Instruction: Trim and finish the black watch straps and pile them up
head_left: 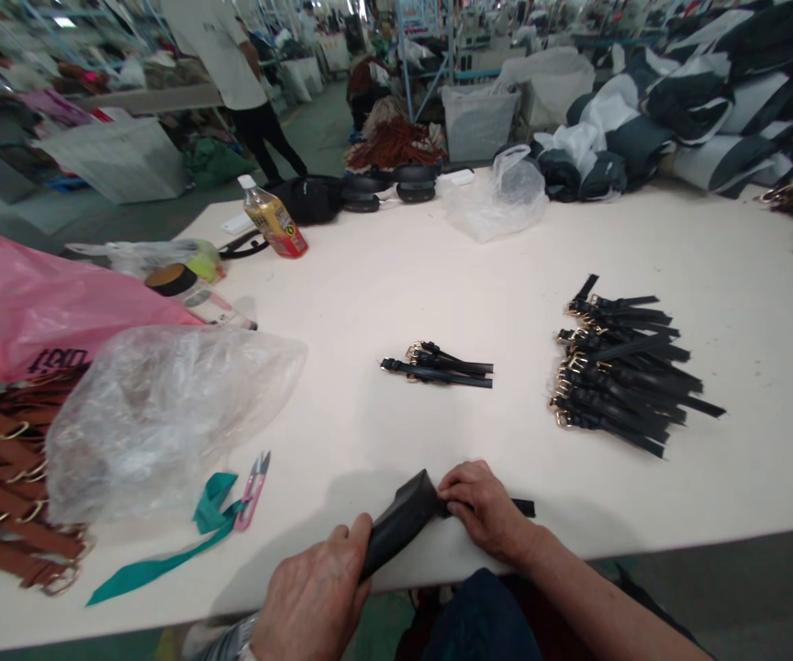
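Note:
Near the front edge of the table, my left hand is wrapped round a broad black leather-like piece, tilted up to the right. My right hand pinches close to that piece's upper end. A narrow black strap is in its grasp, the strap's tail sticking out to the right; the part between the fingers is hidden. Ahead of both hands lie a few black buckle straps with gold buckles. A larger pile of the same black straps sits to the right, buckles facing left.
On the left are pink thread snips, a green ribbon, a clear plastic bag, brown buckled straps and a pink bag. A drink bottle and dark rolls stand behind. A person is beyond the table.

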A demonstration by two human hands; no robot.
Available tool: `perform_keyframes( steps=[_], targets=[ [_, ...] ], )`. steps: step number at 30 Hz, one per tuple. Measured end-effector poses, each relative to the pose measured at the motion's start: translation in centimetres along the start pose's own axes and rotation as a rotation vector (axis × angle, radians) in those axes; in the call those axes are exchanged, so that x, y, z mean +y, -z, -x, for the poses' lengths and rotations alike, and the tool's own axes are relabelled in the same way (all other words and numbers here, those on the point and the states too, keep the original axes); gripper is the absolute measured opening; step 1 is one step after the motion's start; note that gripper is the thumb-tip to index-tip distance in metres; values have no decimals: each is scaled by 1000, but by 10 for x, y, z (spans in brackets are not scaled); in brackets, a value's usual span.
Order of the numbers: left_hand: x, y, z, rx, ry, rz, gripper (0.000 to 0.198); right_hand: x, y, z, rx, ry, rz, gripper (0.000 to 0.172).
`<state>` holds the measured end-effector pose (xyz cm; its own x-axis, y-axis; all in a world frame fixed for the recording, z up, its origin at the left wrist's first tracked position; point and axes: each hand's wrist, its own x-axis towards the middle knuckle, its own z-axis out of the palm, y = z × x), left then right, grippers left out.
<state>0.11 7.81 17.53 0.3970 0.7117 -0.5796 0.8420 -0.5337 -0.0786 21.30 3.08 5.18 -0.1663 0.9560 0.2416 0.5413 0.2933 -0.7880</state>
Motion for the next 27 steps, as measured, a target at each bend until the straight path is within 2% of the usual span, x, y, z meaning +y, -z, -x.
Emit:
perform_keyframes(
  steps=[7, 13, 21, 27],
  targets=[
    [-8, 7, 1, -27, -3, -5, 40, 2, -1, 2, 13, -14, 20, 15],
    [-20, 0, 8, -50, 11, 14, 45, 1, -1, 2, 47, -27, -10, 11],
    [-1, -5, 2, -46, -29, 42, 44, 1, 1, 1, 3, -22, -35, 11],
    [-5, -11, 0, -43, -14, 50, 45, 1, 1, 1, 5, -12, -37, 10]
  ],
)
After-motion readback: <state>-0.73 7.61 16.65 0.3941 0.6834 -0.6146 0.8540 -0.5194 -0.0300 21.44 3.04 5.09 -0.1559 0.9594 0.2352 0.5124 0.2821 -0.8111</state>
